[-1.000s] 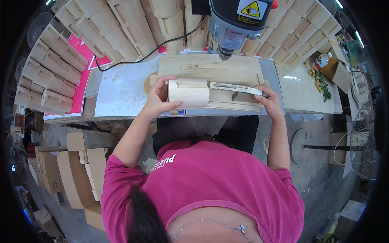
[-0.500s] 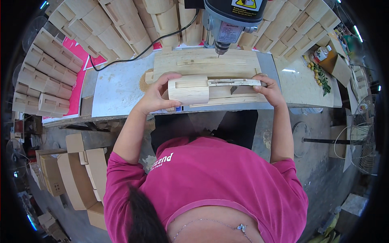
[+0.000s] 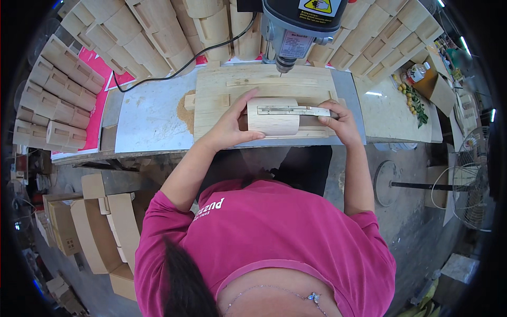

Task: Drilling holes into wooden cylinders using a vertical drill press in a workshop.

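A curved pale wooden piece (image 3: 273, 117) lies on a wooden jig board (image 3: 222, 100) on the drill press table. My left hand (image 3: 229, 124) grips the left end of the curved piece, thumb on top. My right hand (image 3: 338, 120) presses a thin wooden strip (image 3: 292, 110) that lies across the top of the piece at its right end. The drill press head (image 3: 302, 26) hangs just beyond the jig, its bit above the board's far edge.
Stacks of similar curved wooden parts (image 3: 68, 90) line the left and back of the grey metal table (image 3: 148, 119). A sawdust pile (image 3: 185, 112) sits left of the jig. A black cable (image 3: 174, 68) crosses the table. Cardboard boxes (image 3: 100, 222) stand on the floor at left, a fan (image 3: 470, 174) at right.
The view has shifted slightly; both hands keep holding the curved piece and strip on the jig, now drawn a little toward me from the drill bit.
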